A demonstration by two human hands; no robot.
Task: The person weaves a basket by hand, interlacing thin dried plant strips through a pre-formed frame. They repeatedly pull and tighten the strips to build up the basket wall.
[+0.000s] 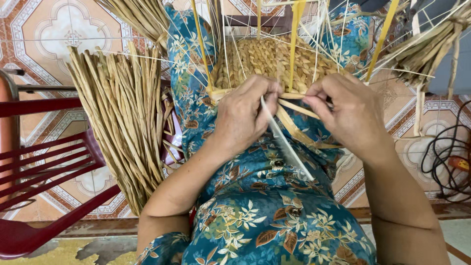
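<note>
1. Floral dress (265,221) filled the lap, nearest the camera.
2. Red chair (44,167) stood far left; a loose straw bundle (122,122) leaned beside it.
3. Left hand (243,118) had fingers curled together, pinching a flat white strip (287,145) against the weave's edge.
4. Woven basket (267,61) rested on the knees, between the hands, with yellow stakes (294,39) standing upright.
5. Right hand (351,115) pinched straw strands (297,109) at the rim.
6. Judged: strands light, pliable, prone to crack; best gripped close to the weave.
7. Black cable (449,162) lay far right.
</note>
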